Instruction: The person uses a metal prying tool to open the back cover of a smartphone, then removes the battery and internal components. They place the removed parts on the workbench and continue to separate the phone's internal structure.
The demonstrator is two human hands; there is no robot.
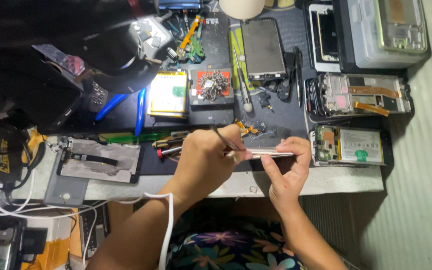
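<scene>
My left hand [203, 160] pinches thin tweezers [224, 138], their dark tip rising up and left from my fingers, while the heel of the hand rests at the desk's [341, 181] front edge. My right hand [287, 170] grips a phone [268, 152] held edge-on, thumb below and fingers curled over its far end, so I see only its slim pale side; it sits just above the front of the dark mat [286, 112], between the two hands, and the left fingers touch its near end. A white cable [168, 220] drapes over my left forearm. Just right of the right hand lies an opened phone [348, 146] with its battery showing, and behind that another stripped frame [358, 97] with orange flex strips. Left of my left hand I see a red-tipped tool [168, 151], a green-handled tool [126, 136] and a grey back panel [101, 161] with a black strip across it. Further back on the mat sit a tray of loose screws [213, 86], a yellow-edged battery [168, 93], blue-handled pliers [140, 111] and a screen lying face up [263, 48]. At the far right stands a clear plastic box [388, 32] with a greenish frame on top. A black lamp or scope head [76, 45] looms over the left side, casting bright light; what lies beneath it I cannot tell.
</scene>
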